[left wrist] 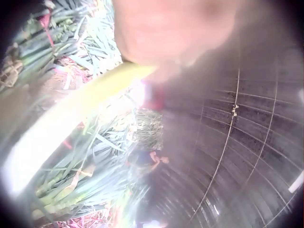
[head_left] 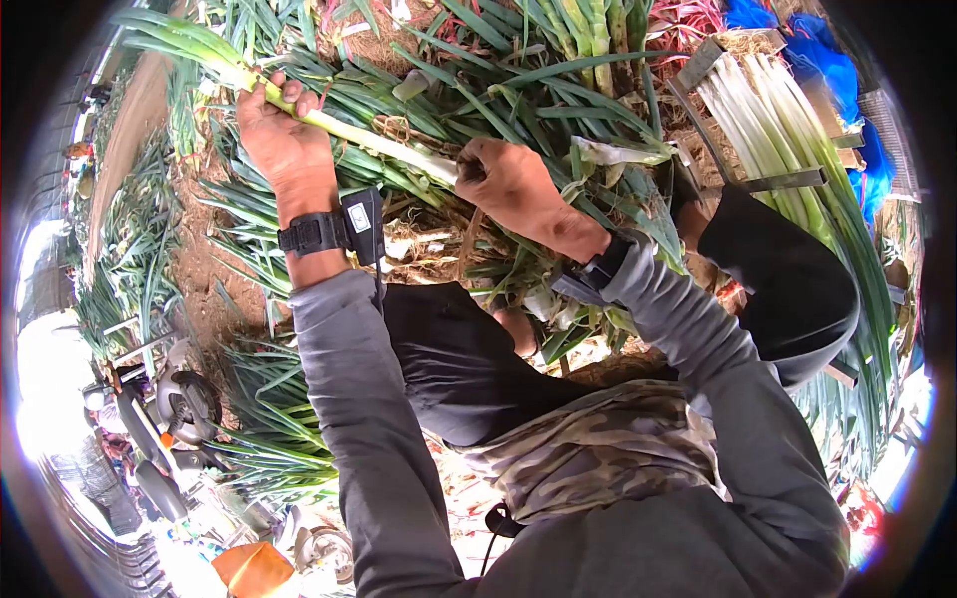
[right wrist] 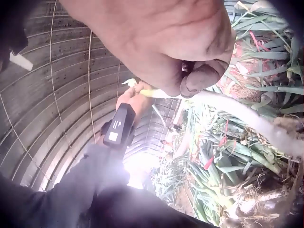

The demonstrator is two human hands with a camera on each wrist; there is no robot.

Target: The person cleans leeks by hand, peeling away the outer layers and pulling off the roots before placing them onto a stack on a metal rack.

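A long green onion (head_left: 379, 143) stretches between both hands, green leaves at the upper left and pale stalk toward the right. My left hand (head_left: 284, 140) grips it just below the leaves, fingers curled round the stem. At the white part, the right hand (head_left: 513, 189) pinches the stalk between thumb and curled fingers. The right wrist view shows the white stalk (right wrist: 247, 114) running past the right hand (right wrist: 161, 42), with the left hand (right wrist: 135, 102) farther off. Blurred in the left wrist view, the stalk (left wrist: 52, 128) slants down from the left hand (left wrist: 171, 28).
Piles of green onions (head_left: 558, 110) lie on the ground beyond the hands. To the right, a bundle of trimmed white stalks (head_left: 768, 130) rests in a metal-barred rack (head_left: 788, 181). Blue plastic (head_left: 822, 65) is behind it. A parked motorbike (head_left: 164, 439) stands at the left.
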